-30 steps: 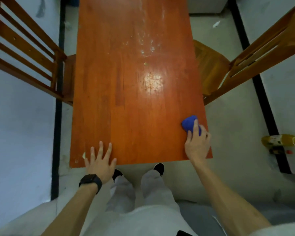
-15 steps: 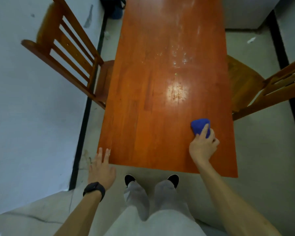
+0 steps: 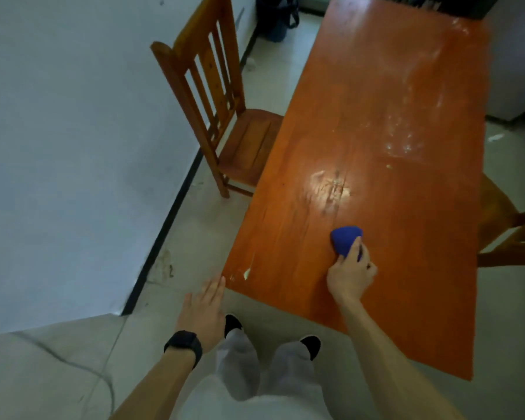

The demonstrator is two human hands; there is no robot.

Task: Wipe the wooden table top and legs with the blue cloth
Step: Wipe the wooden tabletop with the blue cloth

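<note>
An orange-brown wooden table (image 3: 385,122) fills the right half of the view, with pale smears and a bright glare patch in its middle. My right hand (image 3: 350,274) grips a bunched blue cloth (image 3: 344,237) and presses it on the table top near the front edge. Just off the table's near left corner, my left hand (image 3: 205,310) has straight fingers whose tips reach the corner. It wears a black watch. The table's legs are hidden under the top.
A slatted wooden chair (image 3: 222,116) stands at the table's left side against a white wall (image 3: 73,147). Another wooden chair (image 3: 509,228) sits at the right edge. A dark bag (image 3: 275,16) lies on the floor far back. My feet are below the front edge.
My right hand has slid the blue cloth leftward from the table's right edge toward its middle. My left hand came off the table top to just beside the near left corner. The view swung left.
</note>
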